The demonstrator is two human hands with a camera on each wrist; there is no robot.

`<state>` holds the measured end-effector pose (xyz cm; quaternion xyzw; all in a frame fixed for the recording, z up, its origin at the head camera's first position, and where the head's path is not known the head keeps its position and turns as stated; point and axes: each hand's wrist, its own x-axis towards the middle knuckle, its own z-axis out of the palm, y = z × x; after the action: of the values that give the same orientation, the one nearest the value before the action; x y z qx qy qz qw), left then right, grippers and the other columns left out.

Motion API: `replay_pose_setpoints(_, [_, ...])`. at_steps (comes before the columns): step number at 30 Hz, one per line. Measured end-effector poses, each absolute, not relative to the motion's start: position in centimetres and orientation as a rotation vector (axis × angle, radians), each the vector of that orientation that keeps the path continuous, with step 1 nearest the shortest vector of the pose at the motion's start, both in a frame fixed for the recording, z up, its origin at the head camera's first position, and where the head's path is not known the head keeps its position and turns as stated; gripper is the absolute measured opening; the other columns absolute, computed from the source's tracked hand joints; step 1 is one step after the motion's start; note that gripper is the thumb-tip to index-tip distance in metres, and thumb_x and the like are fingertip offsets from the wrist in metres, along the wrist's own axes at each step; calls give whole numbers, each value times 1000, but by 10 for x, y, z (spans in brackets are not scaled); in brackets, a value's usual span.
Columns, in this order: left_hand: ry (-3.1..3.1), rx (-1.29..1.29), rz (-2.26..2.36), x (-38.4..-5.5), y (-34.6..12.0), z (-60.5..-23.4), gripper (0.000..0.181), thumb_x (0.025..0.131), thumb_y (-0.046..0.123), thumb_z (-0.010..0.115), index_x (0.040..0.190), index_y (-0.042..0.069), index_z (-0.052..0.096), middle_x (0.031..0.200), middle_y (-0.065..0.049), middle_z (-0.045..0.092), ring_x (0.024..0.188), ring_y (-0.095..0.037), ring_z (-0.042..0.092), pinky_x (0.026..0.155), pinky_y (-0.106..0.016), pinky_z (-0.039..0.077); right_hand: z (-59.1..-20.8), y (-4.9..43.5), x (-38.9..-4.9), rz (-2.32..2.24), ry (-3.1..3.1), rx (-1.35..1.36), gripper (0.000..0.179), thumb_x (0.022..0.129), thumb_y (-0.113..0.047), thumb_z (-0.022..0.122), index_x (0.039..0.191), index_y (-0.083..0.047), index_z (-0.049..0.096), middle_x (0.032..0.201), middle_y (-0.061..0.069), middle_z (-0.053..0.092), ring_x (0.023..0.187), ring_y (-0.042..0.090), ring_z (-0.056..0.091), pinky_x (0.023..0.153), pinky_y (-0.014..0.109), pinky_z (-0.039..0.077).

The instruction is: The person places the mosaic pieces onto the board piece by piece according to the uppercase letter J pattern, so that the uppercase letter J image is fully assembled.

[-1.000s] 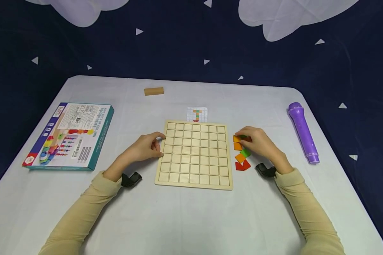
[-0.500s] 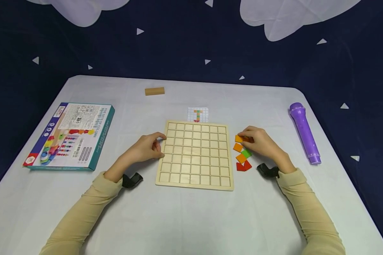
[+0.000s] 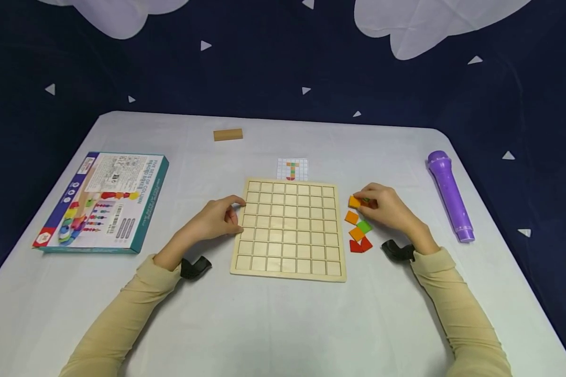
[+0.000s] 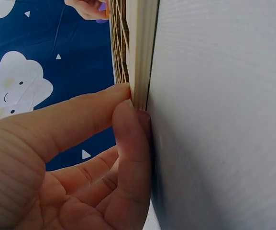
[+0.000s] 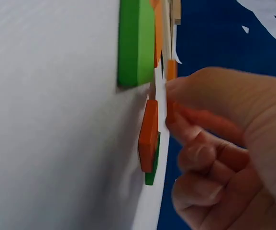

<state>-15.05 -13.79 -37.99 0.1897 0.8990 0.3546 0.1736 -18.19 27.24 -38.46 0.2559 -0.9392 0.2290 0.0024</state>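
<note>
Tiles [image 3: 363,226] right of board [image 3: 289,222], card [image 3: 292,169] behind, box [image 3: 105,201] left

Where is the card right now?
In the head view, the card lies at the middle of the far edge of the board, right of the brown block and nearer the person.

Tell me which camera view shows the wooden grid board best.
The head view: it shows the whole wooden grid board from above, every cell uncovered. The left wrist view catches only an edge and foreshortened grid, with the left hand touching that edge. The right wrist view offers at most a thin pale strip beyond the green tile.
</note>
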Motion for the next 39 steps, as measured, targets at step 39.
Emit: replay_pose_setpoints(39, [2614, 452, 1017, -143, -125, -380, 48, 79, 8, 70, 122, 1, 51, 66, -5, 62, 50, -11, 53, 50, -23, 41, -358, 167, -201, 740, -2882, 1168, 28, 86, -10, 64, 112, 0, 67, 104, 13, 65, 59, 10, 43, 57, 22, 38])
